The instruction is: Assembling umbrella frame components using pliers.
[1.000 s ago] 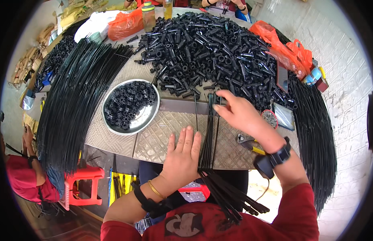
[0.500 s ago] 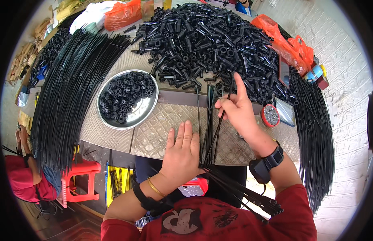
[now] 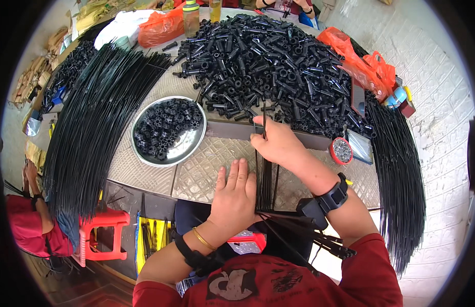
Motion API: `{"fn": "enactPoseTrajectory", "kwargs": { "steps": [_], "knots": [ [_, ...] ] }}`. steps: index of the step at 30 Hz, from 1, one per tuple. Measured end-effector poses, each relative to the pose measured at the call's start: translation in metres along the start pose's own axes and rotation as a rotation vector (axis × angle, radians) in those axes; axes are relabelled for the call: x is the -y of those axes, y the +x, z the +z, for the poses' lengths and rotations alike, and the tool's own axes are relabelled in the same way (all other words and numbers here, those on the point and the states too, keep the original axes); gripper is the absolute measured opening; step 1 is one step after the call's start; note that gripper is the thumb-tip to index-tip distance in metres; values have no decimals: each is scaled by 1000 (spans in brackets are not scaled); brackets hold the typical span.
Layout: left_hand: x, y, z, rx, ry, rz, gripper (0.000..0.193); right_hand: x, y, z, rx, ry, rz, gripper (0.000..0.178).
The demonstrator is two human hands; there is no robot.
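My left hand (image 3: pixel 233 197) lies on the patterned work table (image 3: pixel 194 176) with its fingers stretched out flat. Beside it runs a bundle of thin black rods (image 3: pixel 266 187), passing over the table's near edge. My right hand (image 3: pixel 274 142) is closed around a thin black rod (image 3: pixel 264 113) at the bundle's far end. More rods with jointed ends (image 3: pixel 332 244) fan out under my right forearm. To the left of my hands, a round metal bowl (image 3: pixel 195 139) holds small black notched rings (image 3: pixel 168 123). A large heap of black plastic tubes (image 3: pixel 270 66) covers the far side.
Long black rods hang in sheaves at left (image 3: pixel 89 133) and right (image 3: pixel 401 179). A red dish of small metal pieces (image 3: pixel 342 151) sits beside a clear flat case (image 3: pixel 360 146). Orange bags (image 3: pixel 368 74) lie far right. Other people sit left and beyond the heap; a red stool (image 3: pixel 107 230) stands left.
My right hand has moved left and its raised index finger has folded in around the rod. The loose rod has swung in toward the bundle. My left hand stays flat.
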State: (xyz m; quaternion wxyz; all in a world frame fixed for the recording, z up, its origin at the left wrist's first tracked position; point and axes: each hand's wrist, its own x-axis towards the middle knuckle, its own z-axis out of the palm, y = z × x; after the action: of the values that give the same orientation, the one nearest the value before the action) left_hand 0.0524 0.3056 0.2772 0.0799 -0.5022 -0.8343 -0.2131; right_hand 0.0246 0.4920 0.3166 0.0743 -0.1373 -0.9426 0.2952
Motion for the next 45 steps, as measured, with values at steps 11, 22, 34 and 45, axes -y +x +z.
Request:
{"fn": "enactPoseTrajectory", "kwargs": {
  "steps": [11, 22, 34, 45],
  "knots": [
    [2, -1, -5, -27, -56, 15, 87, 8, -29, -6, -145, 702, 63, 52],
    [-1, 0, -9, -26, -61, 66, 76, -25, -31, -26, -116, 1220, 344, 28],
    [2, -3, -6, -30, -42, 92, 70, -10, 5, -23, -151, 531, 337, 75],
    [3, -3, -7, -48, -42, 107, 70, -19, 23, -1, -212, -187, 72, 73]
  ]
}}
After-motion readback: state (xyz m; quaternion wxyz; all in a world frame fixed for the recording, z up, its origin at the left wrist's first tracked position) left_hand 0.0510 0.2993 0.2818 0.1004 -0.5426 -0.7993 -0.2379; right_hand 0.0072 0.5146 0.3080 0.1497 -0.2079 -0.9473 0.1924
